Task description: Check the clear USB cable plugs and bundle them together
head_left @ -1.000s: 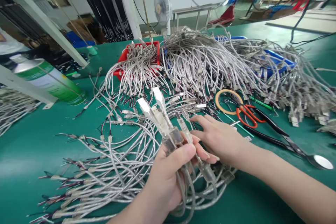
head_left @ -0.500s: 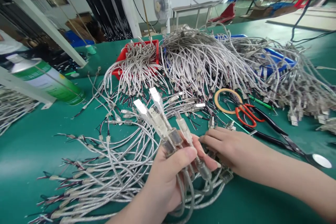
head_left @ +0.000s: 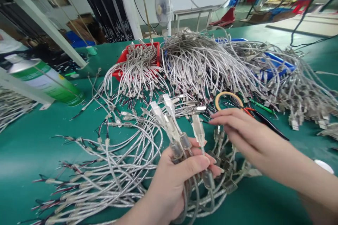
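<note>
Cables [head_left: 118,177] lie across the green table [head_left: 23,140], 1 fan [head_left: 163,6] beyond.

**One Curled, One Outstretched**

Before me, a person's left hand [head_left: 185,168] is curled closed on their side of the red bin [head_left: 158,54], thumb [head_left: 196,165] laid across toward the fingertips, forearm [head_left: 144,205] angling up. Farther to the bin's right, as the person faces it, the right hand [head_left: 250,132] hovers, fingers [head_left: 230,119] extended and loosely together, thumb hidden.
</note>
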{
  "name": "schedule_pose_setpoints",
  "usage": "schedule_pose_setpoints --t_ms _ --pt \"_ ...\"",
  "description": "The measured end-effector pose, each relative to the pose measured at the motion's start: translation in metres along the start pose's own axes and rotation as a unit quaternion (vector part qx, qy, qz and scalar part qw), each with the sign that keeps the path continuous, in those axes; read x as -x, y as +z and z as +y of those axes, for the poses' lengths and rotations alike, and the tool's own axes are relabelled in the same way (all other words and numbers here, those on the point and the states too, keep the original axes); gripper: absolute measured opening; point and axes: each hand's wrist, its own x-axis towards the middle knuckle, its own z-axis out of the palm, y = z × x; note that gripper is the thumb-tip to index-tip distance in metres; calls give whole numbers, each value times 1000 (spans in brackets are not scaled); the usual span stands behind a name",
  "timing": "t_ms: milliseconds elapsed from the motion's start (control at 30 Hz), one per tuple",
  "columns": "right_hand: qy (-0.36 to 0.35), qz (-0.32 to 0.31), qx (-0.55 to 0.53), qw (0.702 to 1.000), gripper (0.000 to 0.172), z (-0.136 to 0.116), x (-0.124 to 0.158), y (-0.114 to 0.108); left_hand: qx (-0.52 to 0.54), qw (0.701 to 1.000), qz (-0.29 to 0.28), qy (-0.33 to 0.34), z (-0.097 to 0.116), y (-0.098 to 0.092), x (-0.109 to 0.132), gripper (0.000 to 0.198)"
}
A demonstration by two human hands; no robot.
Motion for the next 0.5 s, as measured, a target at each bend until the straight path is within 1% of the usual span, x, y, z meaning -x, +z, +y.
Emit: schedule_pose_setpoints --t_ms 100,167,200,267,333,400,433,500 --pt "70 66 -87 992 29 -6 5 -5 16 1000 -5 2 -1 -1 -2 35" --pt "99 78 -118 985 36 -10 13 -2 21 1000 -12 1 -2 -3 -2 34" --pt "96 76 -113 986 41 -11 16 0 23 1000 -17 0 -3 -4 -3 34" --pt "49 82 -79 992 49 -12 21 6 32 999 -33 -6 -3 -5 -3 32" --pt "-6 99 -63 993 52 -12 23 11 42 998 -47 -10 -3 -5 -3 30" --pt "-50 108 -51 992 48 -12 21 14 46 998 -51 -13 -3 -4 -3 28" --pt "-58 109 -43 991 45 -11 21 16 46 998 -50 -11 -3 -4 -3 27" --pt "-52 118 -25 991 36 -10 23 18 45 998 -47 -7 -2 -4 -3 27"
